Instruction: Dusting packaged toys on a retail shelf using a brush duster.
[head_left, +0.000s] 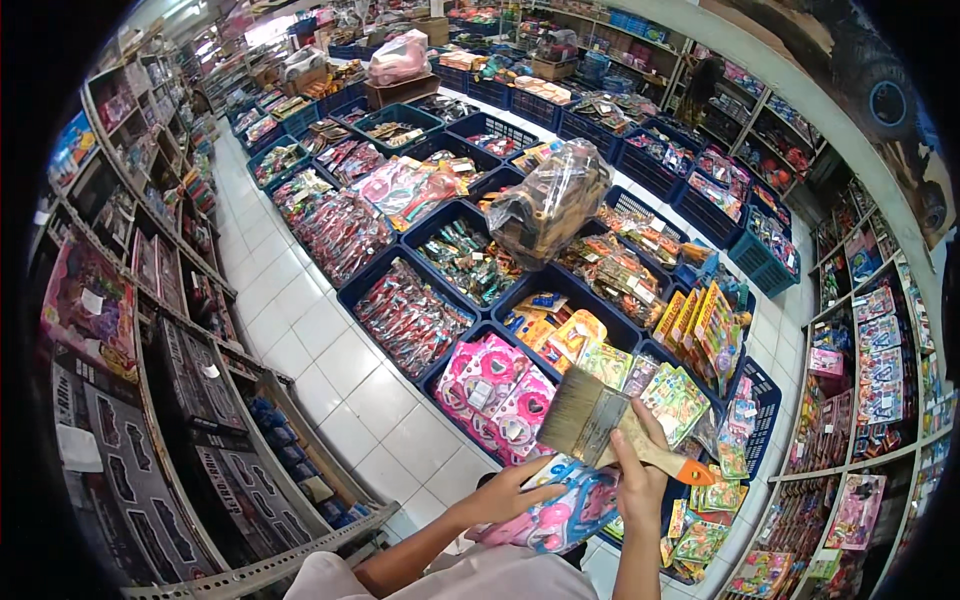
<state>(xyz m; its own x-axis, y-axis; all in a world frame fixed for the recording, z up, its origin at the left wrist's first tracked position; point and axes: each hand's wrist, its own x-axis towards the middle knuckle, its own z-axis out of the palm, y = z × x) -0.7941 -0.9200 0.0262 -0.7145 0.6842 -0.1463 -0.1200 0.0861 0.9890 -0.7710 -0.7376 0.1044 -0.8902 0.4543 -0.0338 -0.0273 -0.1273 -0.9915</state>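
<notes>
My right hand is closed around the wooden handle of a wide flat paintbrush. Its dark bristles point up and left, and the orange handle tip sticks out to the right. Just below the brush, my left hand grips the left side of a blue and pink toy package close to my body. Fingers lie over its front; what is under the package is hidden. Pink packaged toys fill the basket right beyond my left hand, and green carded packs lie behind the brush.
Rows of dark blue plastic baskets full of packaged toys stretch away ahead. A plastic-wrapped toy vehicle rests on top of them. Stocked shelves flank me, with boxed toys on the left and hanging packs on the right. White floor tiles run between.
</notes>
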